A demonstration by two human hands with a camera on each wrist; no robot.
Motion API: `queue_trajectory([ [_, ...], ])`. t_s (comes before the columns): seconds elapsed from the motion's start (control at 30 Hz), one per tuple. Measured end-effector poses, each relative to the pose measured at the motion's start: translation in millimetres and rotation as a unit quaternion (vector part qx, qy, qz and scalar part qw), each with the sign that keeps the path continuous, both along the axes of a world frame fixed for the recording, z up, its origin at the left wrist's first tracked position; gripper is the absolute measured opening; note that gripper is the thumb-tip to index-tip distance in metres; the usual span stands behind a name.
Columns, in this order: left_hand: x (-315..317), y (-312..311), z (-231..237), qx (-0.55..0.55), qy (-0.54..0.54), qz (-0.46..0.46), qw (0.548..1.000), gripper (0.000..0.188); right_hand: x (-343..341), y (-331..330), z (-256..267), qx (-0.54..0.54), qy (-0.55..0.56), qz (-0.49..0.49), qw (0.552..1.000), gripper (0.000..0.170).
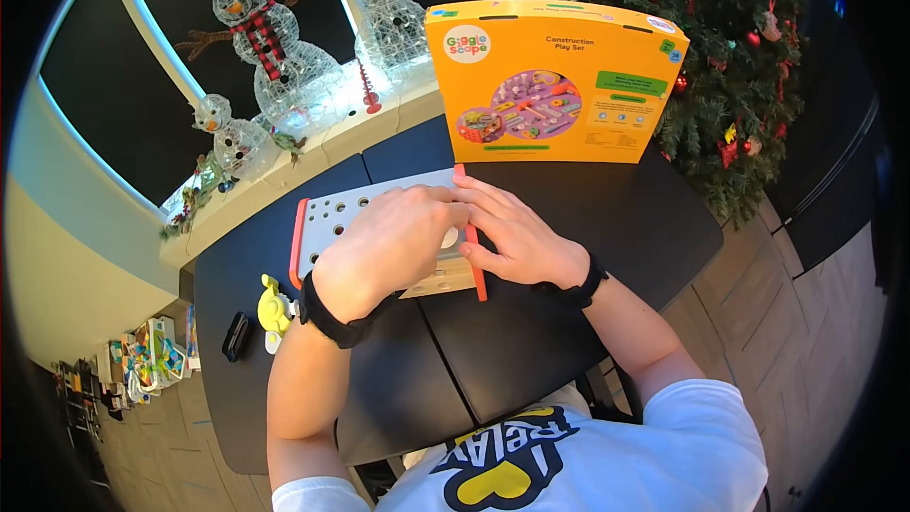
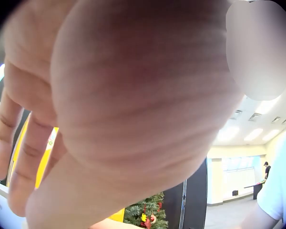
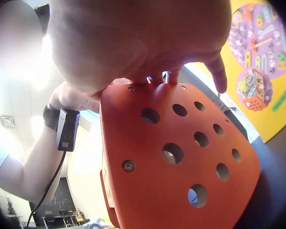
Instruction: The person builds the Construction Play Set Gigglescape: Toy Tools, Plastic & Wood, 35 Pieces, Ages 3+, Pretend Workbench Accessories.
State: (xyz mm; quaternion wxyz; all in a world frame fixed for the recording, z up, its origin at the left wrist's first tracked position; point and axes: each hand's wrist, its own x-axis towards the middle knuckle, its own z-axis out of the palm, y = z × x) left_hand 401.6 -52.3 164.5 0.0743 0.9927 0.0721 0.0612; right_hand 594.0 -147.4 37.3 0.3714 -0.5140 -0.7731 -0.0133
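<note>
A toy workbench box (image 1: 327, 218) stands on the dark table, with a grey top full of holes and red end panels. My left hand (image 1: 389, 237) reaches over the top from the left, its fingertips hidden behind its own back and the other hand. At the right end my right hand (image 1: 517, 237) lies across the top edge of the red end panel (image 3: 181, 138), fingers stretched towards the left hand, thumb apart. A round white piece (image 1: 449, 238) shows between the hands. Whether the left fingers pinch something, I cannot tell.
Behind the box stands a yellow construction play set carton (image 1: 559, 85). A yellow-green toy (image 1: 273, 311) and a small black case (image 1: 236, 337) lie at the table's left. Lit snowmen (image 1: 275, 66) line the window sill; a decorated tree (image 1: 730, 66) rises at the right.
</note>
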Motion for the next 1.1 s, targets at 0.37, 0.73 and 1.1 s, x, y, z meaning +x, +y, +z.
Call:
queue_trajectory([
  [0.37,11,-5,-7,0.030,0.084,0.148,0.985,0.028,-1,1,2,0.004,0.004,0.007,1.000,0.056],
  [0.73,0,-4,2,0.000,-0.009,0.062,0.998,0.026,-1,-1,2,0.001,0.004,0.001,1.000,0.058],
  [1.1,1,-1,-6,0.007,0.000,0.025,1.000,0.027,-1,-2,2,0.001,0.005,0.000,1.000,0.057],
])
